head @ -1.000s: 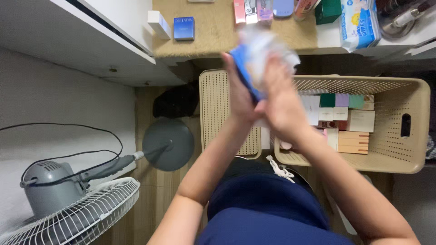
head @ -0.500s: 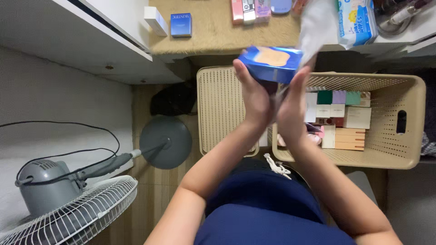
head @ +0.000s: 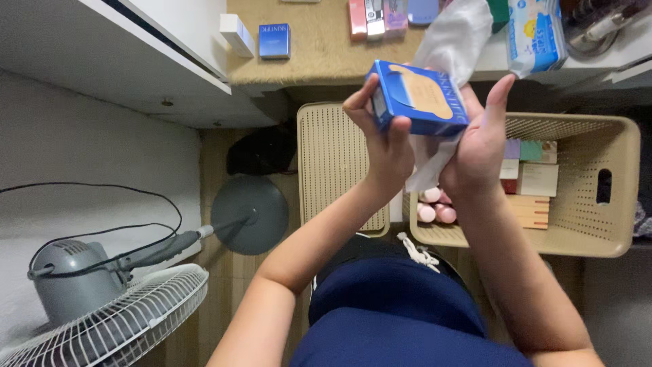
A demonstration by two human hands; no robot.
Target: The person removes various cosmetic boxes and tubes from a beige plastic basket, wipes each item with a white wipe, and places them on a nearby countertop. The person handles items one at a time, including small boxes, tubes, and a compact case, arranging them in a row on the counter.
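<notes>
The left hand (head: 382,136) grips a flat blue box (head: 421,98) with a tan shape printed on its upper face, the thumb on the near edge and the fingers curled around the left end. The box is held up in the air, tilted, above the gap between a beige perforated lid (head: 333,163) and a beige perforated basket (head: 584,183). The right hand (head: 479,146) is pressed against the right end of the box with its fingers stretched upward, and a white plastic bag or wipe (head: 451,41) is caught between this hand and the box, rising above the fingers and hanging below the palm. Both hands are thus closed on the box, the right one with the white sheet in between.

The basket on the right holds small cartons in pastel colours, a stack of pale wooden-coloured packs and a few pink round-topped bottles (head: 435,211) at its left near corner. On the far side runs a tan-covered desk (head: 319,47), bearing a small blue box (head: 274,39), a white box (head: 237,34), a row of slim upright packs (head: 377,15) and a blue-and-white soft packet (head: 536,34). At the near left stands a grey fan (head: 102,306) with a white wire guard, its round grey base (head: 250,214) on the wooden floor and a black cable looping over the white surface beside it.
</notes>
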